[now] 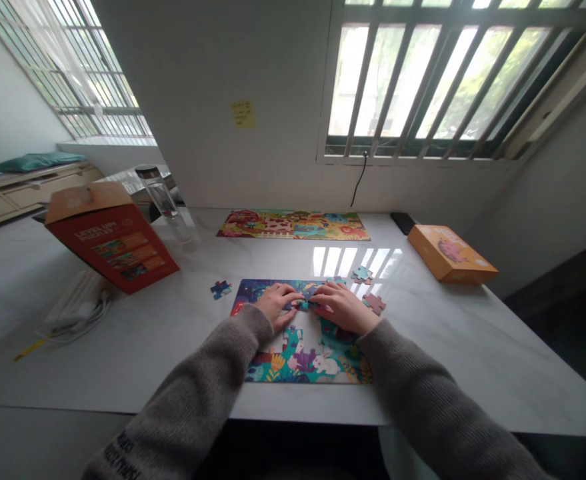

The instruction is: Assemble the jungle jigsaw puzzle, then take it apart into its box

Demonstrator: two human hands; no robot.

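A partly built colourful jigsaw puzzle (303, 357) lies on the white table (473, 333) in front of me. My left hand (277, 303) and my right hand (340, 307) rest on its upper middle, fingertips meeting over a small teal puzzle piece (303, 305). Both hands lie fairly flat, fingers pressing down on the pieces. Loose pieces sit nearby: a blue one (221, 289) to the left, a teal one (361, 273) and a reddish one (374, 303) to the right.
A finished farm puzzle (293, 225) lies at the table's back. A tilted red box (113, 243) and a clear bottle (161, 193) stand at the left, white cables (75, 307) beside them. An orange box (450, 255) sits at the right.
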